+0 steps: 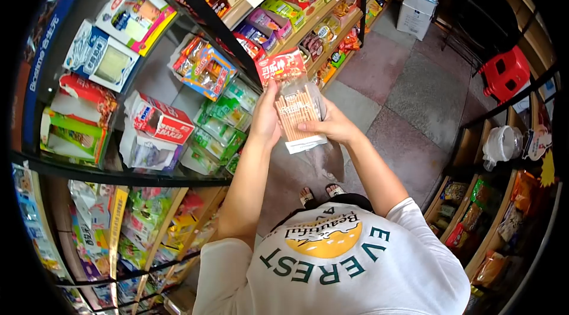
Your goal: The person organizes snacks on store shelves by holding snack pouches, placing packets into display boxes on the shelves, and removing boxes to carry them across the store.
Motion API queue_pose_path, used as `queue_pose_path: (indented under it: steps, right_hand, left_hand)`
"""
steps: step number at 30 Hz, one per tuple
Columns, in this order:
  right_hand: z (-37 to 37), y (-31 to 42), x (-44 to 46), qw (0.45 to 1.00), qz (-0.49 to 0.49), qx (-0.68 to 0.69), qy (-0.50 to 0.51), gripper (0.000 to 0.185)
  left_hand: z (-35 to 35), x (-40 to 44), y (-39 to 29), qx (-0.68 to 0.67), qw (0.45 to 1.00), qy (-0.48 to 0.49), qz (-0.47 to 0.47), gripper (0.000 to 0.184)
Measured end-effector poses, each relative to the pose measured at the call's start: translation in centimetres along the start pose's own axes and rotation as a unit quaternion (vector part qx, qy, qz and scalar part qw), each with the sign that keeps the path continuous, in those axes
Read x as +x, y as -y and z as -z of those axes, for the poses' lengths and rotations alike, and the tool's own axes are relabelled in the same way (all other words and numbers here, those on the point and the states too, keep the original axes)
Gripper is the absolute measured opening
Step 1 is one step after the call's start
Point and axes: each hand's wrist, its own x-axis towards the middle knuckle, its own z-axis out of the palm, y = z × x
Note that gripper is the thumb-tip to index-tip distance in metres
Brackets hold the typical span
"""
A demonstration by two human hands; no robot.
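Observation:
A clear packet of thin brown sticks with a red top (294,107) is held in front of my chest, above the tiled floor. My left hand (267,116) grips its left edge, with the thumb along the side near the red part. On the lower right, my right hand (332,124) holds the packet with its thumb lying across the front. The fingers of both hands are mostly hidden behind the packet. Beyond its red top stands a shelf (341,33) of colourful snack packets.
At my left, a glass-topped counter (127,180) carries open snack boxes, among them a red and white box (160,118). A red stool (504,72), a black chair (480,16) and a white box (416,14) stand at the back right. Low shelves (504,220) line my right side.

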Motion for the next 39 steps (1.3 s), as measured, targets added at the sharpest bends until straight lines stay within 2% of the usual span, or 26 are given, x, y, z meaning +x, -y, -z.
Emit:
queue_pose_path:
  steps: [2, 4, 5, 6, 8, 9, 10, 12, 13, 14, 16, 17, 18, 20, 28, 31, 34, 36, 37, 39]
  right_hand:
    - [-0.1, 0.3, 0.4, 0.997, -0.043, 0.046, 0.036, 0.070]
    - [-0.3, 0.7, 0.6, 0.999, -0.019, 0.014, 0.023, 0.060]
    - [-0.7, 1.2, 0.8, 1.000, -0.006, -0.016, 0.015, 0.053]
    - [-0.6, 0.9, 1.1, 1.000, -0.011, -0.018, 0.019, 0.053]
    - [-0.4, 0.2, 1.7, 0.981, 0.092, -0.165, -0.047, 0.047]
    - [-0.6, 0.2, 1.8, 0.965, 0.093, -0.236, -0.070, 0.043]
    - [-1.0, 0.6, 1.7, 0.965, 0.091, -0.236, -0.066, 0.043]
    - [-2.3, 2.1, 1.2, 0.862, 0.153, -0.482, -0.028, 0.043]
    - [-2.3, 1.6, 1.2, 0.852, 0.185, -0.490, -0.022, 0.045]
    - [-2.4, 1.9, 1.3, 0.851, 0.184, -0.491, -0.017, 0.045]
    - [-2.4, 2.9, 1.6, 0.872, 0.292, -0.392, -0.022, 0.045]
    - [-1.1, 1.9, 2.1, 0.907, 0.246, -0.338, -0.042, 0.047]
    - [-0.7, 2.3, 1.8, 0.919, 0.189, -0.333, -0.096, 0.045]
    - [0.1, 2.6, 1.8, 0.944, 0.184, -0.234, -0.143, 0.046]
    - [-1.1, 4.1, 0.2, 0.958, 0.130, -0.232, -0.108, 0.059]
    - [-1.6, 4.0, 0.4, 0.969, 0.135, -0.191, -0.081, 0.060]
    - [-2.5, 4.1, 0.2, 0.975, 0.135, -0.172, -0.046, 0.052]
    - [-2.9, 4.0, -0.1, 0.983, 0.038, -0.172, -0.040, 0.041]
    - [-3.0, 3.9, 0.0, 0.985, 0.035, -0.167, -0.038, 0.033]
    - [-2.9, 3.7, -0.1, 0.986, 0.029, -0.165, -0.025, 0.032]
  left_hand:
    - [0.4, 0.3, -0.1, -0.006, 1.000, -0.011, 0.002, 0.045]
    - [1.2, 0.0, 0.2, 0.040, 0.998, -0.037, -0.024, 0.040]
    - [0.5, -0.5, -0.1, 0.090, 0.989, -0.062, -0.104, 0.038]
    - [0.6, -1.0, 0.5, 0.087, 0.989, -0.067, -0.104, 0.038]
    - [0.8, -2.1, 1.7, 0.281, 0.911, -0.216, -0.210, 0.044]
    - [0.4, -2.8, 1.9, 0.334, 0.896, -0.188, -0.225, 0.052]
    - [-0.7, -3.5, 2.3, 0.264, 0.929, -0.148, -0.212, 0.053]
    - [-0.4, -3.7, 2.4, 0.203, 0.961, -0.136, -0.130, 0.048]
    - [0.0, -3.6, 1.9, 0.147, 0.975, -0.128, -0.109, 0.045]
    - [0.3, -3.5, 1.2, 0.091, 0.985, -0.118, -0.090, 0.041]
    - [1.0, -3.1, 0.2, 0.001, 0.988, -0.103, -0.113, 0.037]
    - [1.8, -2.9, -0.2, -0.018, 0.988, -0.090, -0.121, 0.036]
    - [2.3, -2.9, -0.7, -0.037, 0.988, -0.076, -0.129, 0.035]
    - [2.1, -3.7, -2.2, -0.044, 0.990, -0.063, -0.122, 0.035]
    - [0.7, -5.6, -4.2, -0.032, 0.991, -0.016, -0.126, 0.039]
    - [0.3, -6.3, -4.6, -0.082, 0.989, 0.008, -0.119, 0.038]
    - [0.6, -6.5, -4.5, -0.097, 0.989, 0.037, -0.108, 0.039]
    - [0.5, -6.6, -4.5, -0.083, 0.990, 0.034, -0.107, 0.039]
    - [0.6, -6.7, -4.4, -0.084, 0.990, 0.033, -0.108, 0.039]
    - [1.1, -6.7, -4.3, -0.054, 0.989, 0.033, -0.136, 0.037]
